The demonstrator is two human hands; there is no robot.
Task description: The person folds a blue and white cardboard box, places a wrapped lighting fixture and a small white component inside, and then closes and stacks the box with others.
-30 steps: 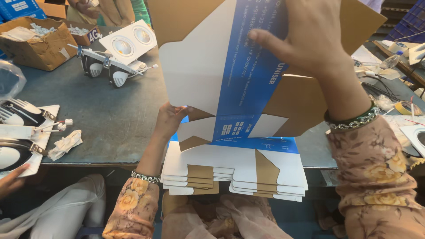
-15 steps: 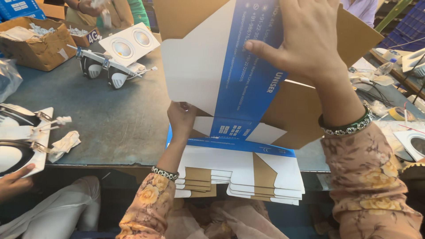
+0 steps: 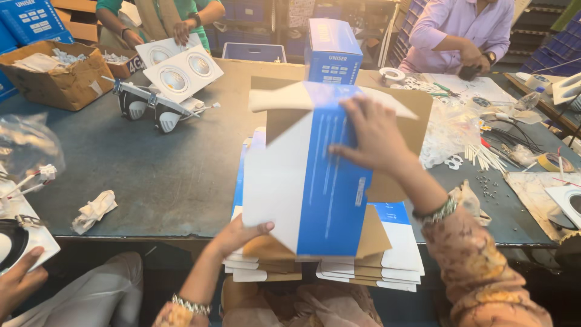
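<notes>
Carton blank [image 3: 302, 181], blue and white, is gripped at its lower edge by the left hand [image 3: 237, 235] and pressed flat-palmed by the right hand [image 3: 372, 134] above a stack of flat cartons [image 3: 387, 260].

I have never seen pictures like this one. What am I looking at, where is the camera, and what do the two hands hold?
The camera sits on a person's head and looks down at that person's own bare hands. The left hand grips the lower edge of a blue and white carton that is not fully folded; the right hand presses flat on its blue side. Under it lies a stack of flat cartons at the edge of a grey table. Farther off stand white twin lamp fittings and a finished blue box. Other people work at the table's far side.
</notes>
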